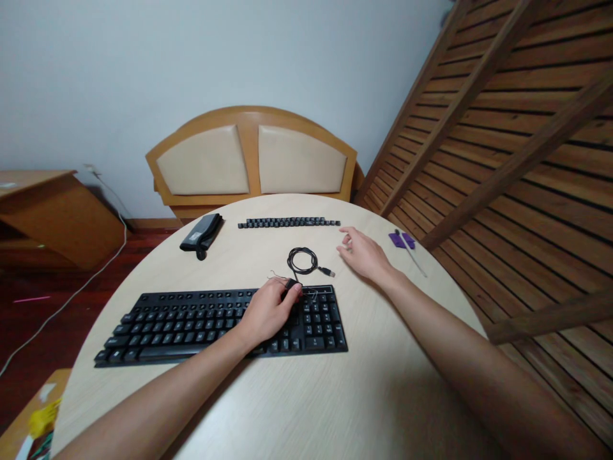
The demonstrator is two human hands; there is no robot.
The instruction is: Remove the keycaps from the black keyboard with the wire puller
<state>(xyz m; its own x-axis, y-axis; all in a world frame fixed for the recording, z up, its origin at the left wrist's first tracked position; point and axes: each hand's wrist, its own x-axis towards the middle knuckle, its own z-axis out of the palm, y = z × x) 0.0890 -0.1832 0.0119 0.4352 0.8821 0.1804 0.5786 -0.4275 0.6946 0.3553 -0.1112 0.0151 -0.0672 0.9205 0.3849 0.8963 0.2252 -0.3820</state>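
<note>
Keyboard (191, 319), black and full-sized, lies on a round table (335, 396) under a person's two bare hands.
Well to the left of the left hand (268, 313), and beyond it, lies a folded black pouch (202, 233). The left hand rests on the keys near the keyboard's right end, its fingers curled and pinched on the black end of the cable (302, 260) at the back edge. The cable's coil and USB plug lie between the two hands. Beyond both hands runs a row of loose keycaps (288, 222). The right hand (364, 254) lies open on the table, palm down, holding nothing. Near its right side lies a purple-handled tool (401, 239).
</note>
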